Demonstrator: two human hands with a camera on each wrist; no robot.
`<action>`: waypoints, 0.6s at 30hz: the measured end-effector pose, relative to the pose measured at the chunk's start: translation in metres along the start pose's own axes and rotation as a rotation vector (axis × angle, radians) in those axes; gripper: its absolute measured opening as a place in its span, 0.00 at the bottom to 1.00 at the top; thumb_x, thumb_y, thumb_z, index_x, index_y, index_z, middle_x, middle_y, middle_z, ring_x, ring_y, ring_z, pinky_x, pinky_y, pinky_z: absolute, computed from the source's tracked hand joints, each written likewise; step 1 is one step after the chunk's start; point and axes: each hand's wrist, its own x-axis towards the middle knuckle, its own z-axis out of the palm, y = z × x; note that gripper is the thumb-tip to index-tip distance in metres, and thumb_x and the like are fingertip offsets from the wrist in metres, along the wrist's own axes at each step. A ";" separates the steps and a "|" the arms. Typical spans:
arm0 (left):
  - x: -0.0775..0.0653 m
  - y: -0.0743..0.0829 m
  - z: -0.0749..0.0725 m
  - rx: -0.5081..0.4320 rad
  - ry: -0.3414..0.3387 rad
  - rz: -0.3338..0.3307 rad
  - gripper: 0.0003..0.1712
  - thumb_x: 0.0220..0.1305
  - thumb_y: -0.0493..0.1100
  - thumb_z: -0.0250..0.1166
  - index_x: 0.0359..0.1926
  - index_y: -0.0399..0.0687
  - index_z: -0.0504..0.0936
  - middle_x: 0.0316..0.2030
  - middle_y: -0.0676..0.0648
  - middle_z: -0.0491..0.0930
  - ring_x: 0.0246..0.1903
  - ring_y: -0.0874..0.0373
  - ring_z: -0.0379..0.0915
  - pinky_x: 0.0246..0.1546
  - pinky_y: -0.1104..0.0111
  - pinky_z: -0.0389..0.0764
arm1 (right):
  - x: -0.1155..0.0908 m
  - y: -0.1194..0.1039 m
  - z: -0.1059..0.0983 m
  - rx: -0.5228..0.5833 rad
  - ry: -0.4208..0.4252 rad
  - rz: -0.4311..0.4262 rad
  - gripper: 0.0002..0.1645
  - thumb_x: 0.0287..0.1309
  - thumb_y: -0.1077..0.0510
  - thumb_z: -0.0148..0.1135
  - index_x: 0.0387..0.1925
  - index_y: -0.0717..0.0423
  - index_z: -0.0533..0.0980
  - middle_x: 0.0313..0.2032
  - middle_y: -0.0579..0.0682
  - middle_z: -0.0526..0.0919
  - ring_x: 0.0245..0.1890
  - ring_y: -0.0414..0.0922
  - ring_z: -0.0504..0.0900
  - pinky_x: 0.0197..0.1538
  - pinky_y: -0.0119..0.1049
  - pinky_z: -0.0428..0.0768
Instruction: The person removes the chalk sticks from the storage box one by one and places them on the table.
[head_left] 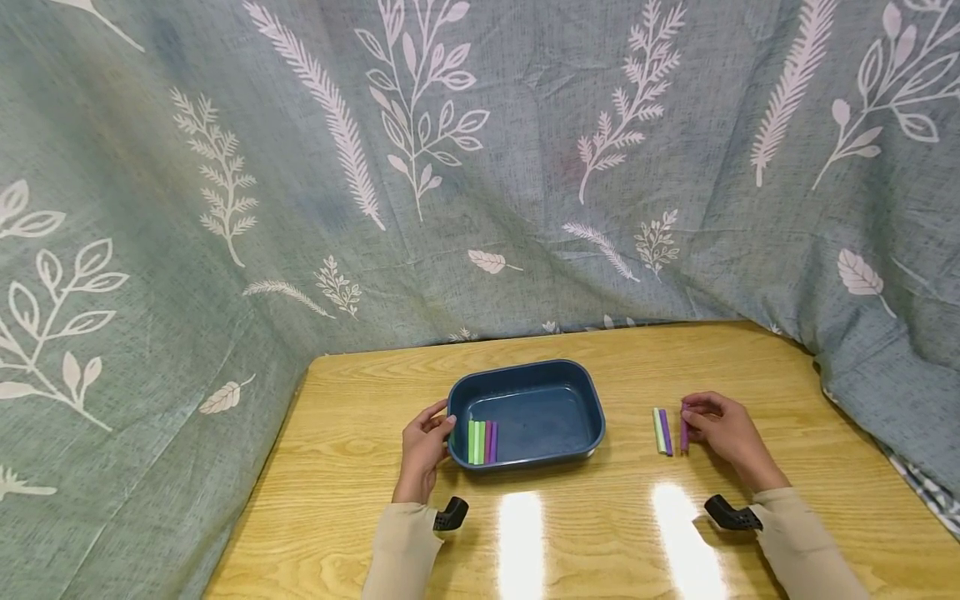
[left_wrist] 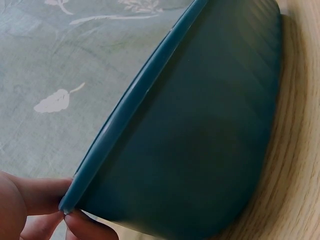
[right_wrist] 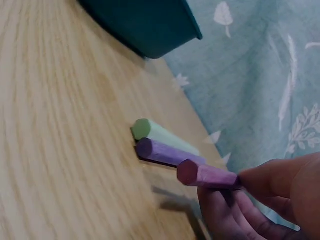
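A dark blue plastic tub (head_left: 551,421) stands on the table, with several green and purple chalk sticks (head_left: 482,442) side by side at its left end. My left hand (head_left: 424,446) pinches the tub's left rim between thumb and fingers, as the left wrist view shows up close. Right of the tub, my right hand (head_left: 723,429) holds a magenta-purple chalk stick (right_wrist: 207,175) between thumb and fingers. Just left of it on the table lie a pale green chalk stick (right_wrist: 165,136) and a violet chalk stick (right_wrist: 170,153), next to each other.
The wooden table (head_left: 360,392) ends at a grey-green curtain (head_left: 465,275) with white leaf prints, which hangs behind it and along both sides. Black camera mounts (head_left: 452,514) sit at both wrists. Light glares off the table's front part.
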 end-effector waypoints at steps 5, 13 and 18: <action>0.002 0.000 0.000 0.002 -0.004 -0.004 0.22 0.75 0.34 0.65 0.67 0.39 0.80 0.42 0.47 0.77 0.35 0.56 0.77 0.27 0.69 0.80 | 0.002 0.002 0.005 -0.081 0.014 -0.032 0.18 0.75 0.69 0.58 0.59 0.79 0.73 0.46 0.68 0.83 0.33 0.30 0.81 0.36 0.32 0.86; 0.001 0.002 0.000 0.008 0.002 -0.012 0.22 0.75 0.34 0.65 0.68 0.40 0.80 0.43 0.46 0.76 0.38 0.54 0.77 0.29 0.69 0.80 | 0.003 0.003 0.008 -0.161 0.022 -0.081 0.16 0.74 0.69 0.59 0.57 0.78 0.75 0.44 0.68 0.83 0.33 0.34 0.82 0.36 0.31 0.85; -0.001 0.002 0.001 0.003 -0.001 -0.019 0.23 0.75 0.35 0.65 0.68 0.40 0.80 0.43 0.47 0.76 0.38 0.54 0.77 0.29 0.69 0.80 | 0.003 0.001 0.010 -0.202 0.017 -0.099 0.15 0.74 0.69 0.60 0.55 0.77 0.76 0.43 0.67 0.83 0.34 0.38 0.83 0.35 0.32 0.85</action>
